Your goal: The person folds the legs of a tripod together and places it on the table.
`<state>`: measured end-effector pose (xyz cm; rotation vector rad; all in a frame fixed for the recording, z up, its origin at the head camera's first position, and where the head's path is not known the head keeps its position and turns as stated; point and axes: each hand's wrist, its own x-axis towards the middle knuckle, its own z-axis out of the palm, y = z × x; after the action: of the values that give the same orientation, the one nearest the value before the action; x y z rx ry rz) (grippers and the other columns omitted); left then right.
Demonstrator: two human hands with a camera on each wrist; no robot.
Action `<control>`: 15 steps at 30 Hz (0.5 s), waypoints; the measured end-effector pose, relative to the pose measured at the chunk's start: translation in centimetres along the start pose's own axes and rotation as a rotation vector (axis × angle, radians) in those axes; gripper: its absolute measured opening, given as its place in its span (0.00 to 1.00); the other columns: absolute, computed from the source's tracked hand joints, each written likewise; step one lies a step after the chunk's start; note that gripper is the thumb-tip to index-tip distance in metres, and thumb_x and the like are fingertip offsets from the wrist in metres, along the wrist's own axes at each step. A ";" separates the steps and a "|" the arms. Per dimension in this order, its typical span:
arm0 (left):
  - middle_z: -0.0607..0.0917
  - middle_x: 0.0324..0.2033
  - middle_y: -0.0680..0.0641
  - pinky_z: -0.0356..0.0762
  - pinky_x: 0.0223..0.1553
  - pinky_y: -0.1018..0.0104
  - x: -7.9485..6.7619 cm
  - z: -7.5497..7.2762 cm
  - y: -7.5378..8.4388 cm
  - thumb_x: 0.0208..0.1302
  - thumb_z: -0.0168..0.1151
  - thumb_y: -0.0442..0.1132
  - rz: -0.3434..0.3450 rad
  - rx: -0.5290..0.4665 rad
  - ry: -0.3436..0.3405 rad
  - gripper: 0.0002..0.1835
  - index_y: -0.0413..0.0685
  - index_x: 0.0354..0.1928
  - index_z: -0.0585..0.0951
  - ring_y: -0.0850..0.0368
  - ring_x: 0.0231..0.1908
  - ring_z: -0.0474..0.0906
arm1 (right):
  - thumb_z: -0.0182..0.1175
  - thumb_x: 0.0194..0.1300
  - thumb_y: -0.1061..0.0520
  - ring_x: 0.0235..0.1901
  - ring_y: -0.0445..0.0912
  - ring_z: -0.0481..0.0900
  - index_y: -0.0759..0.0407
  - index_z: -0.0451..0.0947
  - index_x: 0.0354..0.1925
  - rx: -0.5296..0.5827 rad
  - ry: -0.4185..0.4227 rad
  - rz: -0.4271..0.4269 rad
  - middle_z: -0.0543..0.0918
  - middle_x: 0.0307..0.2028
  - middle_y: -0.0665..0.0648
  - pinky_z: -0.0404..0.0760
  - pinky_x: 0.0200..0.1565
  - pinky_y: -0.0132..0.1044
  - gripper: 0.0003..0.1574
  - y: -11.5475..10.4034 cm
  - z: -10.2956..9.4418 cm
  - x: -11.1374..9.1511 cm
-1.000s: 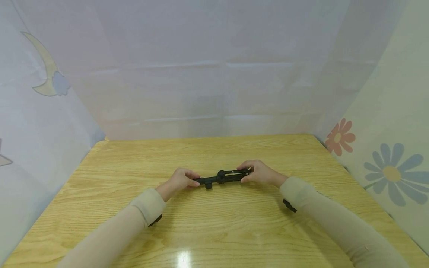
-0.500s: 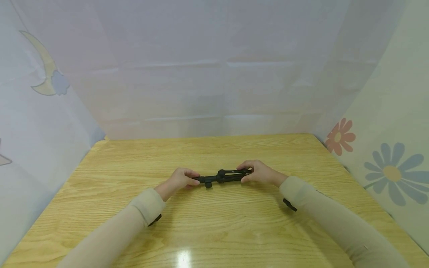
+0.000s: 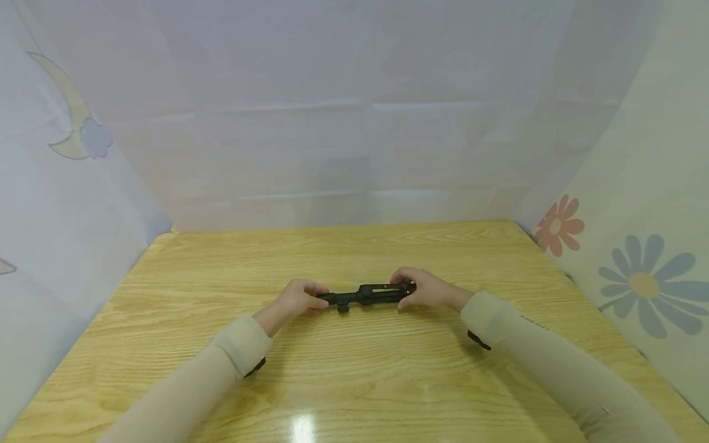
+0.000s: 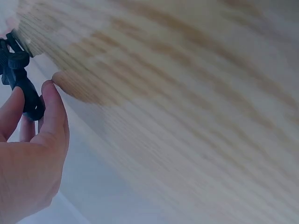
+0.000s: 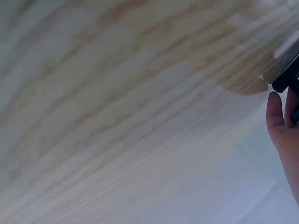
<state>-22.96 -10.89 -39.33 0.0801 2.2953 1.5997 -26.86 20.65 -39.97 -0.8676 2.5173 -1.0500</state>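
Note:
A black folded mini tripod (image 3: 367, 295) lies crosswise between my two hands, low over the wooden table in the head view. My left hand (image 3: 298, 298) pinches its narrow left end between thumb and fingers, just left of a small round knob (image 3: 343, 307). At the other end, my right hand (image 3: 425, 288) grips the folded legs from above, covering their tips. In the left wrist view, the thumb and fingers close around the tripod's dark end (image 4: 32, 103). Only part of the tripod (image 5: 286, 79) shows at the right edge of the right wrist view.
The wood-grain table (image 3: 354, 375) spreads around the hands, with a glossy light reflection near its front. Pale cloth walls (image 3: 332, 123) stand behind and at both sides, printed with a moon and flowers. A dark strap piece (image 3: 479, 340) sits below the right cuff.
The tripod has turned slightly about its long axis, so its middle joint and legs show a different side. Both hands keep their grip in nearly the same place.

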 end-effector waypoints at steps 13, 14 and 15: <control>0.80 0.52 0.38 0.81 0.46 0.56 -0.3 -0.2 0.3 0.63 0.63 0.26 -0.005 0.085 -0.006 0.18 0.32 0.56 0.78 0.48 0.45 0.81 | 0.72 0.56 0.58 0.50 0.51 0.70 0.63 0.69 0.54 0.018 -0.039 0.008 0.73 0.48 0.57 0.74 0.50 0.47 0.31 -0.2 0.0 -0.1; 0.80 0.52 0.38 0.80 0.46 0.55 -0.3 -0.3 0.3 0.64 0.63 0.27 0.000 0.095 -0.009 0.19 0.32 0.57 0.77 0.47 0.46 0.81 | 0.72 0.57 0.58 0.50 0.51 0.70 0.63 0.69 0.55 0.020 -0.038 0.013 0.73 0.48 0.57 0.74 0.50 0.47 0.32 -0.2 -0.1 -0.1; 0.80 0.52 0.38 0.80 0.47 0.55 -0.4 -0.5 0.4 0.64 0.63 0.28 0.003 0.102 -0.009 0.19 0.32 0.57 0.77 0.47 0.46 0.81 | 0.71 0.58 0.57 0.49 0.51 0.70 0.64 0.69 0.56 0.022 -0.036 0.013 0.73 0.48 0.57 0.73 0.50 0.48 0.32 -0.3 -0.3 -0.1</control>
<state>-22.77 -11.30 -38.71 0.1153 2.3709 1.4797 -26.78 20.77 -39.56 -0.8557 2.4736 -1.0465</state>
